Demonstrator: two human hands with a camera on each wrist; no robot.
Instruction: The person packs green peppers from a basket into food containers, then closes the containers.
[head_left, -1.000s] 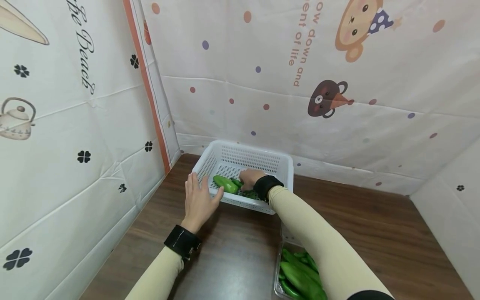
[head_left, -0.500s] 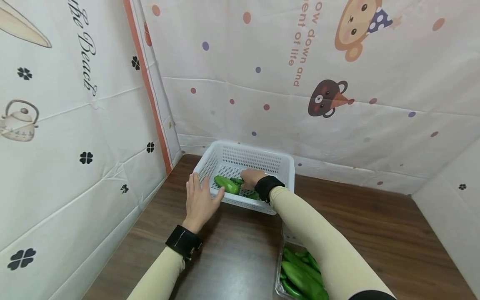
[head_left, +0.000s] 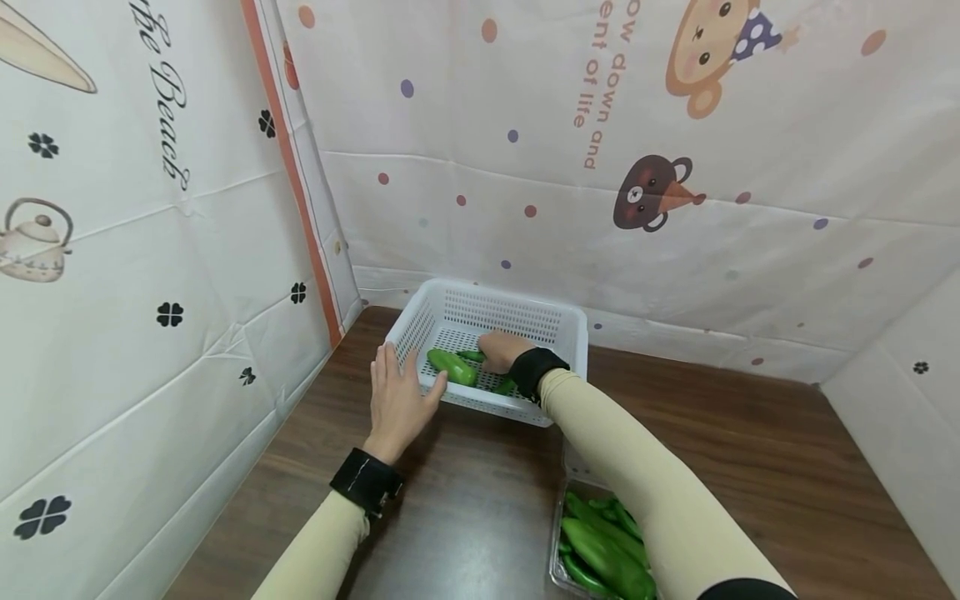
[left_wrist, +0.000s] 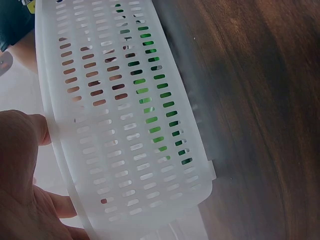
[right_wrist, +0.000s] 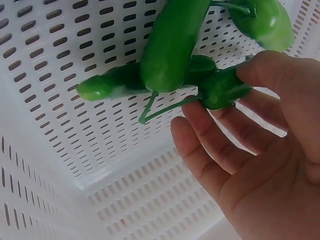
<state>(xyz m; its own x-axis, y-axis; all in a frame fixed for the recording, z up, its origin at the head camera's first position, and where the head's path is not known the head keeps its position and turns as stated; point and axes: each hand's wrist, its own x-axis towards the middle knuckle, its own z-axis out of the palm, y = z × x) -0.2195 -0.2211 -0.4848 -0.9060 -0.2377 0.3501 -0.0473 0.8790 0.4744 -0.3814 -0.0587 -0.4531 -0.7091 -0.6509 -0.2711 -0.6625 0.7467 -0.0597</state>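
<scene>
A white perforated plastic basket [head_left: 480,406] stands on the table with several green peppers inside. My left hand [head_left: 401,400] rests at its near left corner, fingers spread and nearly straight along the rim, thumb over the front edge. Inside the basket, my right hand [right_wrist: 255,145] pinches a dark green pepper [right_wrist: 220,90] by thumb and fingertips. A large green pepper [right_wrist: 175,45] lies across a slim one [right_wrist: 112,85] beside it. Another broad, light green pepper [right_wrist: 270,22] is close to the thumb. Through the slots of the basket wall [left_wrist: 135,165], green shows in the left wrist view.
A clear plastic box [head_left: 555,567] of green peppers [head_left: 600,550] stands at the front right, partly under the right forearm. The brown wooden table [head_left: 465,517] meets a printed sheet wall [head_left: 450,225] behind the basket and another at the left.
My right hand has shifted slightly inside the basket, and the slim pepper beside its fingers has changed its angle. The left hand stays at the basket's corner.
</scene>
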